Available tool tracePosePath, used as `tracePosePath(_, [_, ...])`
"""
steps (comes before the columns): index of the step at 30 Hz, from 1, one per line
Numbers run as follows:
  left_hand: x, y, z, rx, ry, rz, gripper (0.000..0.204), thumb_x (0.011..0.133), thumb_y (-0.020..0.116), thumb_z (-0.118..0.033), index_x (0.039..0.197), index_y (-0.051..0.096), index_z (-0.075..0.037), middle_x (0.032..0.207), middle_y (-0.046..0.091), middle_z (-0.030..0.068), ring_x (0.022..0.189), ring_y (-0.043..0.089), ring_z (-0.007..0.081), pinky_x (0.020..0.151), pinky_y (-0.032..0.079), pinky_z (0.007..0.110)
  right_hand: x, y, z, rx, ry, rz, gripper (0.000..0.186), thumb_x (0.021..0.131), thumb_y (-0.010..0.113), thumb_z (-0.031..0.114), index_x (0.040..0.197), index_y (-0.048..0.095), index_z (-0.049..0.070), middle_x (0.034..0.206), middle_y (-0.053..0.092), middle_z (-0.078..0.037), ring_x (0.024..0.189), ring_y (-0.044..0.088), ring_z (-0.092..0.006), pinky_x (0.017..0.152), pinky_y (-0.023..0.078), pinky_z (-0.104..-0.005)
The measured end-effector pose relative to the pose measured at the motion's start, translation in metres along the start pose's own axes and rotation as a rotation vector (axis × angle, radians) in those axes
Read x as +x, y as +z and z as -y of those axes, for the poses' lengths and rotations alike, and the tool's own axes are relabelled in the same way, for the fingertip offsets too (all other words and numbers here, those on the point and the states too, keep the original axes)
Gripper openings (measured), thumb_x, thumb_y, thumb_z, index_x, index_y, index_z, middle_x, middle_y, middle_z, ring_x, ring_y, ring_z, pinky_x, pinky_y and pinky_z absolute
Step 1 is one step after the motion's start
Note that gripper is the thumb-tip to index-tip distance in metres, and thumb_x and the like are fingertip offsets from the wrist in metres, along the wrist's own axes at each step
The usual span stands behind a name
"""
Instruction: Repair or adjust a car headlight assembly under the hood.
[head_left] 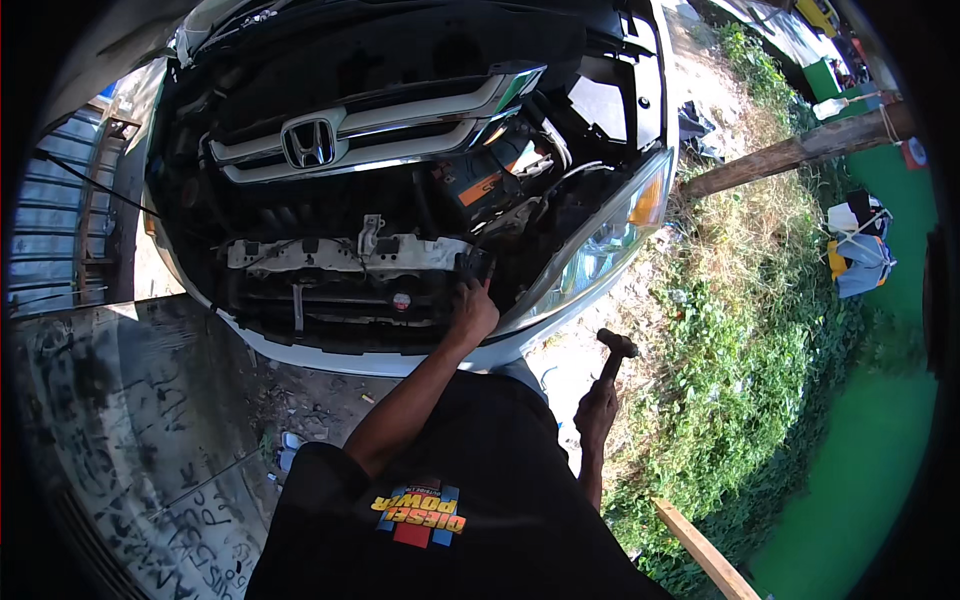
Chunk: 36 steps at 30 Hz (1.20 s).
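A hammer (617, 344) is in my right hand (597, 411), which grips its handle with the head pointing up, just outside the car's front corner. My left hand (474, 314) reaches over the front edge into the car's open front. Its fingers are closed at a small dark blocky piece (476, 264), whose kind I cannot make out. That piece lies against the right end of the pale metal crossbar (420, 254). To the right of my left hand is the clear headlight (600, 245) with its amber corner.
A silver grille (400, 115) lies loose across the engine bay, beside a battery (490, 178) with an orange label. Grass and weeds (740, 400) grow to the right, where a wooden pole (800, 155) and a plank (705, 550) extend. A marked grey wall (130, 430) stands left.
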<state>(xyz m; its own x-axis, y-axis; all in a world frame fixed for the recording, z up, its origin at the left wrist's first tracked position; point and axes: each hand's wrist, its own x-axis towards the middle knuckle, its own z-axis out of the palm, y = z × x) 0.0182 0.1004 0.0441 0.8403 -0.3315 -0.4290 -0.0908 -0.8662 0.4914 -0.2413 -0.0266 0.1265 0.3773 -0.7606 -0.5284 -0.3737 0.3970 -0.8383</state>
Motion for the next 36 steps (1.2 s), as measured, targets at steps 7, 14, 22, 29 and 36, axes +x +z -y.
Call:
tracePosePath(7, [0.035, -0.030, 0.023, 0.070, 0.162, 0.301, 0.033, 0.087, 0.055, -0.018, 0.108, 0.064, 0.006, 0.115, 0.061, 0.0265, 0.096, 0.064, 0.0456, 0.085, 0.049, 0.057, -0.046, -0.042, -0.058, 0.092, 0.150, -0.244, 0.047, 0.101, 0.040, 0.053, 0.072, 0.038, 0.017, 0.050, 0.029, 0.006, 0.035, 0.026, -0.0056, 0.031, 0.019, -0.0251])
tracePosePath(14, [0.018, -0.028, -0.011, 0.448, 0.289, -0.256, 0.036, 0.091, 0.053, -0.025, 0.105, 0.066, 0.005, 0.112, 0.065, 0.0237, 0.094, 0.065, 0.0426, 0.080, 0.053, 0.047, -0.076, -0.027, -0.079, 0.167, 0.264, -0.257, 0.049, 0.100, 0.039, 0.057, 0.075, 0.039, 0.014, 0.051, 0.033, 0.003, 0.034, 0.030, -0.0086, 0.032, 0.022, -0.0261])
tracePosePath(22, [0.053, -0.048, 0.004, -0.550, -0.190, 0.577, 0.031, 0.085, 0.046, -0.012, 0.098, 0.065, 0.009, 0.096, 0.068, 0.0297, 0.073, 0.071, 0.0360, 0.066, 0.058, 0.042, -0.077, -0.015, -0.109, 0.229, 0.289, -0.264, 0.050, 0.099, 0.039, 0.058, 0.077, 0.040, 0.014, 0.051, 0.034, 0.002, 0.034, 0.030, -0.0092, 0.032, 0.023, -0.0266])
tracePosePath(29, [0.005, -0.089, 0.005, -0.479, -0.112, 0.530, 0.044, 0.088, 0.046, -0.009, 0.129, 0.049, 0.007, 0.095, 0.071, 0.0195, 0.080, 0.073, 0.0281, 0.061, 0.057, 0.040, -0.078, -0.012, -0.114, 0.273, 0.321, -0.328, 0.048, 0.100, 0.039, 0.056, 0.077, 0.040, 0.014, 0.051, 0.034, 0.002, 0.034, 0.029, -0.0096, 0.032, 0.024, -0.0266])
tracePosePath(36, [-0.066, -0.131, 0.070, -0.476, -0.023, 0.510, 0.043, 0.094, 0.045, -0.011, 0.136, 0.045, 0.000, 0.083, 0.066, 0.0092, 0.054, 0.053, 0.0117, 0.051, 0.046, 0.028, -0.063, -0.024, -0.135, 0.149, 0.499, -0.251, 0.043, 0.100, 0.045, 0.048, 0.079, 0.043, 0.010, 0.054, 0.036, 0.002, 0.036, 0.032, -0.0081, 0.033, 0.024, -0.0256])
